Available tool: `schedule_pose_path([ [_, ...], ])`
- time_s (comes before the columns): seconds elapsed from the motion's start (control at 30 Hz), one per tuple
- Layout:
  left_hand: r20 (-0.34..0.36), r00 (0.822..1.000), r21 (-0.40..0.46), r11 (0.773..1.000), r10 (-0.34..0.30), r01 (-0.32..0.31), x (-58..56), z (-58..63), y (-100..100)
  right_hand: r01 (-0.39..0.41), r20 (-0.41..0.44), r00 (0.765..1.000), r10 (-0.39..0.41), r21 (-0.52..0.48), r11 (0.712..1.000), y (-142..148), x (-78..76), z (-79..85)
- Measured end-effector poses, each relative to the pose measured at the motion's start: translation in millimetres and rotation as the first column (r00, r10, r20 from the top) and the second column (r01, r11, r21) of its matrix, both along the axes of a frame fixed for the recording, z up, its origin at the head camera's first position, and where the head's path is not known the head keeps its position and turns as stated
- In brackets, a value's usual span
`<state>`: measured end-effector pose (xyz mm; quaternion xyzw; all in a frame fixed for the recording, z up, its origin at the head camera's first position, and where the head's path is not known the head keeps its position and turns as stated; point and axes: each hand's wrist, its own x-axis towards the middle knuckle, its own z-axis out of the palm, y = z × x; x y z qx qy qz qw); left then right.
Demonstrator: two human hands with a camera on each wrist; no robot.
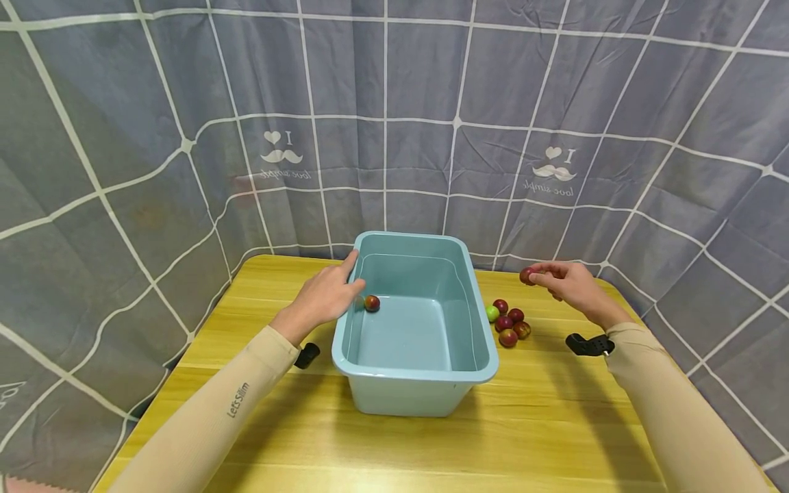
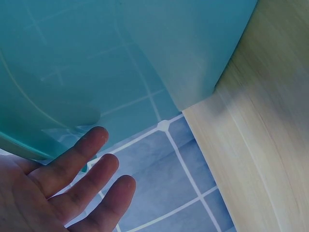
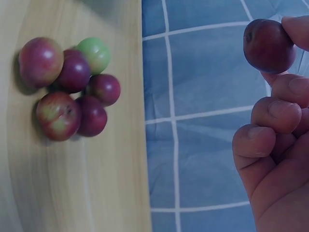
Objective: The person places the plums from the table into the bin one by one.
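My right hand (image 1: 574,289) pinches a dark red plum (image 3: 268,46) between thumb and fingertips, raised at the right of the table. Below and left of it lies a cluster of several plums (image 3: 72,71), mostly red and purple, with one green plum (image 3: 93,55) among them. A pale blue plastic tub (image 1: 414,376) stands in the middle. My left hand (image 1: 324,293) rests on the tub's left rim, thumb over the inner side; in the left wrist view its other fingers (image 2: 116,193) extend loosely along the outside. One reddish plum (image 1: 372,303) sits inside the tub near the left wall.
The wooden table (image 1: 259,424) backs onto a grey curtain (image 1: 425,157) with white grid lines, which also hangs along both sides. Dark bands (image 1: 588,344) are on both wrists. The tub's walls rise high around its floor.
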<state>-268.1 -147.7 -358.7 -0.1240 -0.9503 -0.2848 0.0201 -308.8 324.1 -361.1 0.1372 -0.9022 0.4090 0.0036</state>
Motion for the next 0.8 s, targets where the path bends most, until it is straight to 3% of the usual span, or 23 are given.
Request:
schedule_pose_path([
  [0.57,0.009,1.000,0.007,1.000,0.012,-0.012,0.0,-0.9,0,-0.065,-0.067,0.995,0.069,0.062,0.996,-30,0.5,31.6],
  [0.8,0.011,1.000,0.006,1.000,0.011,-0.011,0.2,-0.9,0,-0.053,-0.086,0.995,0.060,0.078,0.996,-43,-1.3,50.6],
])
